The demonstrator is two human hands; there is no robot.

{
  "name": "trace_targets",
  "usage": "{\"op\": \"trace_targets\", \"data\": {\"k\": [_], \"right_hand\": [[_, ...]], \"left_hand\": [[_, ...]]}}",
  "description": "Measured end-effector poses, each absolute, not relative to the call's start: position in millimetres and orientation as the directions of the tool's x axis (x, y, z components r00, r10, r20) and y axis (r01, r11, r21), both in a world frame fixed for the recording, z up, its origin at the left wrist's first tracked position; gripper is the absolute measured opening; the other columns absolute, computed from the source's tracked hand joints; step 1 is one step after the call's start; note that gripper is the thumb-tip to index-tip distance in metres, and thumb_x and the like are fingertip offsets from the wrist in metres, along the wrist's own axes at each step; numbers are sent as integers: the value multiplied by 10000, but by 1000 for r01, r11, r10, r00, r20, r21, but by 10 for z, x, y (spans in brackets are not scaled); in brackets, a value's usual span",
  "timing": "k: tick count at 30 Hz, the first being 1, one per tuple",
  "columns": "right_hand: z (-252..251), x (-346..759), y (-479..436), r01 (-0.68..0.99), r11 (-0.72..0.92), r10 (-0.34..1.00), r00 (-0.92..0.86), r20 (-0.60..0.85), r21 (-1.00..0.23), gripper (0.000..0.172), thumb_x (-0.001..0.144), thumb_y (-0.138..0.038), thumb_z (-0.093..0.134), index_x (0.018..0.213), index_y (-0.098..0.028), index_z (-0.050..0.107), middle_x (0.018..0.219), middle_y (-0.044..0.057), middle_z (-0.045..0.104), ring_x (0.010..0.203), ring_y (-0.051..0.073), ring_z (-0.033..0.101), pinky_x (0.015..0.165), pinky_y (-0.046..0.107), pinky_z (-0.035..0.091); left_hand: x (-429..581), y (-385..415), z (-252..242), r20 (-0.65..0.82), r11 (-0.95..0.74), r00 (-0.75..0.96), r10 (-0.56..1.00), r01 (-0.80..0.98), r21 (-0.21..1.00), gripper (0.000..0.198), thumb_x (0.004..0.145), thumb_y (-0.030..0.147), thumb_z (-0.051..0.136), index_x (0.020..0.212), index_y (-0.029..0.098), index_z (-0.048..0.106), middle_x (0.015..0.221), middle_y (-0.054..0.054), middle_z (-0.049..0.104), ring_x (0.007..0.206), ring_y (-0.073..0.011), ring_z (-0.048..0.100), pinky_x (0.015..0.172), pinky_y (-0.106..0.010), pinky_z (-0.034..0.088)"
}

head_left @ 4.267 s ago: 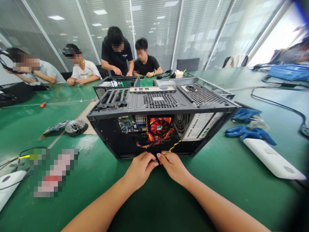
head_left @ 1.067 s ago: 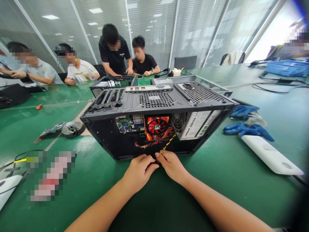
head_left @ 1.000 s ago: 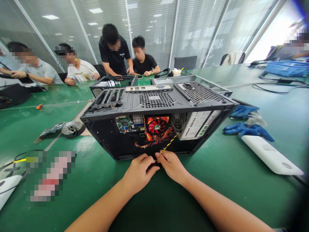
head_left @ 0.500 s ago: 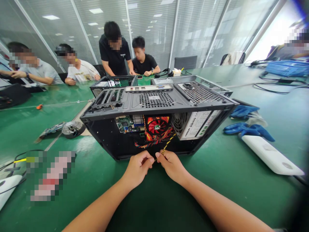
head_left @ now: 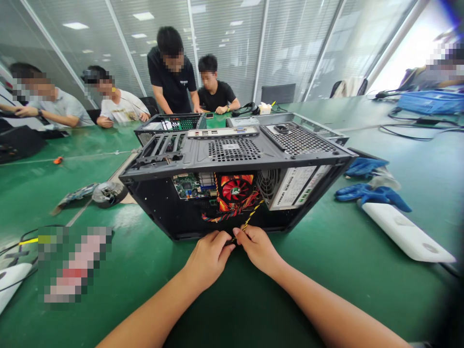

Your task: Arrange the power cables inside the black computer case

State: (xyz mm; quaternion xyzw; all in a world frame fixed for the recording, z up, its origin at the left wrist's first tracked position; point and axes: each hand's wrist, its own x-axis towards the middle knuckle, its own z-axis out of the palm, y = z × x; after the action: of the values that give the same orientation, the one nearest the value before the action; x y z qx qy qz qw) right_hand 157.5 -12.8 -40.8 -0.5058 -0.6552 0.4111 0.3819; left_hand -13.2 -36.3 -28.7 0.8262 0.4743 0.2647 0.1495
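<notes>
A black computer case [head_left: 232,166] lies in front of me with its open side facing me. Inside it show a red cooling fan [head_left: 236,191], a circuit board [head_left: 189,186] and a power supply [head_left: 295,186]. From near the power supply a twisted yellow-and-black cable [head_left: 254,213] runs down to my hands. My right hand [head_left: 258,246], closed in a pinch, grips this cable. Right beside it, my left hand [head_left: 210,253] pinches the cable's small dark end; its exact shape is mostly hidden by the fingers. Both hands are just outside the case's lower front edge.
Blue gloves [head_left: 373,194] and a white power strip [head_left: 408,232] lie to the right on the green table [head_left: 326,299]. A round metal part [head_left: 108,193] sits to the left. Behind stand another case [head_left: 168,123] and several people. A blue basket [head_left: 431,102] is far right.
My left hand's fingers have closed further around the cable's dark end, with the thumb shifted slightly to the right. The right hand keeps its pinch, and the case stays in place.
</notes>
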Motion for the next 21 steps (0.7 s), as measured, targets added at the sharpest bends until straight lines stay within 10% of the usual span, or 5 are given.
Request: {"op": "trace_targets", "data": {"k": [21], "right_hand": [[-387, 1560, -120, 197, 66, 986, -165, 33, -978, 440, 884, -510, 476, 575, -203, 418, 540, -40, 395, 502, 104, 364, 513, 262, 298]], "left_hand": [[-113, -349, -267, 281, -412, 301, 911, 638, 650, 136, 903, 283, 542, 976, 182, 596, 663, 22, 606, 560, -105, 546, 564, -217, 407]]}}
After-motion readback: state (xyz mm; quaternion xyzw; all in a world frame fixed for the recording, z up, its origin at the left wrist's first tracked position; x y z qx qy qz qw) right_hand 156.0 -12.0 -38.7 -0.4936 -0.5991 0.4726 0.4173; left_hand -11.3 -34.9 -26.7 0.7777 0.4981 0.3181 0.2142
